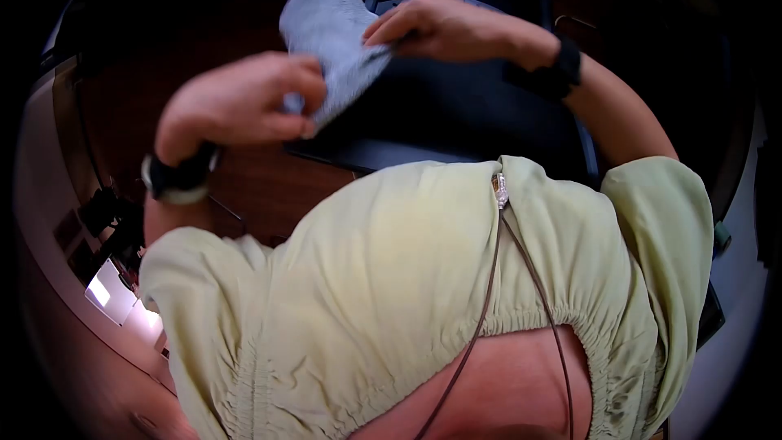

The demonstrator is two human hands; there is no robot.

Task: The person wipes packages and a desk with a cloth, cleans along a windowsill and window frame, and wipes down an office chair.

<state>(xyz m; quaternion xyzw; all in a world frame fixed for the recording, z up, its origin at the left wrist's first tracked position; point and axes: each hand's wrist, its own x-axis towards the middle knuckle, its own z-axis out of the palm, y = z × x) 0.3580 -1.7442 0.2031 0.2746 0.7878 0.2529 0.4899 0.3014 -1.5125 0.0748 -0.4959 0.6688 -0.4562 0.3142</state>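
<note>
A light grey-blue piece of cloth point(330, 20) is held up in front of me, over a dark chair. My left hand point(244, 102) pinches its lower left edge, fingers curled and slightly blurred. On the other side, my right hand point(448, 28) grips the cloth's right edge between thumb and fingers. The cloth's upper end flops up and to the left, and its lower end tapers down between the hands. What kind of cloth item it is cannot be made out.
The black chair point(464, 114) stands just ahead, with its backrest at the top. Brown wooden floor point(269, 187) shows to its left. A bright white panel point(112, 292) is at the lower left. A brown cord point(489, 277) hangs down my chest.
</note>
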